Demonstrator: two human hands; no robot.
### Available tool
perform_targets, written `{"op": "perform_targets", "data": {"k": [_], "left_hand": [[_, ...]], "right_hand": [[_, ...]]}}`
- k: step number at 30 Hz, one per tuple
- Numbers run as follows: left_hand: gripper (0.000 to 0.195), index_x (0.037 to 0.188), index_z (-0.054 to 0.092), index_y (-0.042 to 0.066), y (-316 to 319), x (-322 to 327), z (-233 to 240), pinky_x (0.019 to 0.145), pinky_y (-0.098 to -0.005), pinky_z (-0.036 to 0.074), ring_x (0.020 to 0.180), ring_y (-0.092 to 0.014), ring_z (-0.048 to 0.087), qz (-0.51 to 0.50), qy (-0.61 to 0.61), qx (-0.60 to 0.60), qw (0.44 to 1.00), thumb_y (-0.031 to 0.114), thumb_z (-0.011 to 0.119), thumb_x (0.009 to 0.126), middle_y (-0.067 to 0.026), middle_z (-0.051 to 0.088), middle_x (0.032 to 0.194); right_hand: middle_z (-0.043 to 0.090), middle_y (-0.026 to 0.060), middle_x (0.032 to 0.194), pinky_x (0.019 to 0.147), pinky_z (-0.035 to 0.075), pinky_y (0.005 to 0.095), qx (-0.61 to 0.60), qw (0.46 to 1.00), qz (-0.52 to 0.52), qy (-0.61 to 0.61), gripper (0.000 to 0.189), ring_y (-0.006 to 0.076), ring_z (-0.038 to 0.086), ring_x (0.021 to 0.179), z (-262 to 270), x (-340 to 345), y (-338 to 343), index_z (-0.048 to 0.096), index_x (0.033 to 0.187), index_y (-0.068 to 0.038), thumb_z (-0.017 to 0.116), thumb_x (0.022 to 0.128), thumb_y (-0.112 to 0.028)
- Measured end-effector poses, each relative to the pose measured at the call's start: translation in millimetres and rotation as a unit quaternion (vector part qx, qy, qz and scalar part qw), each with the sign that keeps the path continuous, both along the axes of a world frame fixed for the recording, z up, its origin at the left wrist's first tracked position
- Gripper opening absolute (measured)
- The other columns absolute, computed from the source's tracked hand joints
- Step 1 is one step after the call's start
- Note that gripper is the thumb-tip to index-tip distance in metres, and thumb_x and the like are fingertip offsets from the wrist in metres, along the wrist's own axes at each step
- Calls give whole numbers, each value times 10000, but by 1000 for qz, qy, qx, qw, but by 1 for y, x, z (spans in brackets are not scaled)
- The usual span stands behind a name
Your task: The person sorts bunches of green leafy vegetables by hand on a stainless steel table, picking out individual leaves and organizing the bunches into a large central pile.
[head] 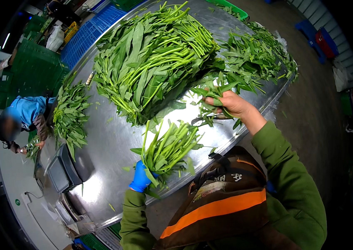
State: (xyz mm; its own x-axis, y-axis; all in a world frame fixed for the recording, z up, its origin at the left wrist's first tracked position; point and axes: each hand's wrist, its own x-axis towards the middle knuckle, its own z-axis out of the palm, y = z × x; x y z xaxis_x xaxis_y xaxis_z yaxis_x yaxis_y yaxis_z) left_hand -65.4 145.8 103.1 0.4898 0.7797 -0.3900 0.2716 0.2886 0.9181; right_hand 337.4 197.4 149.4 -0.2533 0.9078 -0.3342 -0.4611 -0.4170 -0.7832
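In the head view my left hand (143, 177), in a blue glove, grips a bunch of leafy green stems (171, 147), probably water spinach, near the table's front edge. The stem ends point up and away from me. My bare right hand (231, 103) is closed around some loose leaves and thin sprigs (214, 92), to the right of the bunch. Below that hand lies what looks like a knife (221, 116), partly covered by leaves. Beyond both hands a large heap of the same greens (154, 59) rests on the metal table (107, 150).
Loose leaves (251, 53) lie at the table's right, near a green basket (232, 9). A smaller pile (71, 115) and a wooden-looking handle (90, 78) are at the left. A dark scale-like device (64, 170) stands below. A co-worker in blue (29, 111) handles greens beyond.
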Motion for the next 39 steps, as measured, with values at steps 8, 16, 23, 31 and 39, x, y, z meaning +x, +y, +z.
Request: {"op": "perform_targets", "data": {"k": [8, 16, 23, 31, 39], "left_hand": [[515, 1333, 524, -6, 7, 8, -11, 880, -316, 503, 1025, -167, 633, -32, 75, 85, 993, 69, 679, 848, -123, 667, 1176], [501, 1306, 533, -10, -4, 14, -14, 871, -336, 505, 1003, -204, 652, -73, 50, 69, 994, 81, 683, 836, -147, 672, 1152], [551, 1269, 553, -12, -16, -4, -3, 880, -357, 507, 1003, -220, 652, -93, 43, 35, 994, 36, 729, 749, -136, 680, 1115], [570, 1239, 557, -26, -22, 16, 17, 911, -361, 500, 1002, -213, 635, -14, -30, -13, 999, 59, 788, 726, -126, 671, 1112], [610, 1280, 531, -16, -15, 30, 19, 936, -360, 493, 1062, -194, 611, -16, -4, -50, 999, 49, 803, 738, -109, 636, 1191]], "right_hand": [[642, 126, 1007, 839, 503, 408, 359, 726, 263, -524, 352, 322, 594, 997, 20, -59, 10, 709, 964, -68, 761, 738, -332], [649, 123, 906, 726, 519, 449, 396, 711, 280, -509, 191, 349, 638, 851, -22, -71, 0, 682, 896, -63, 645, 717, -121], [708, 129, 883, 746, 530, 337, 132, 863, 148, -464, 320, 197, 673, 825, -58, 11, 20, 667, 1074, -36, 729, 819, -218], [677, 112, 1121, 935, 482, 320, 66, 866, 338, -363, 484, 196, 621, 1038, -33, -42, 3, 675, 1108, -14, 757, 820, -394], [690, 61, 857, 674, 494, 317, 46, 908, -8, -415, 263, 173, 608, 743, -93, -13, 21, 681, 985, -7, 716, 851, -231]]}}
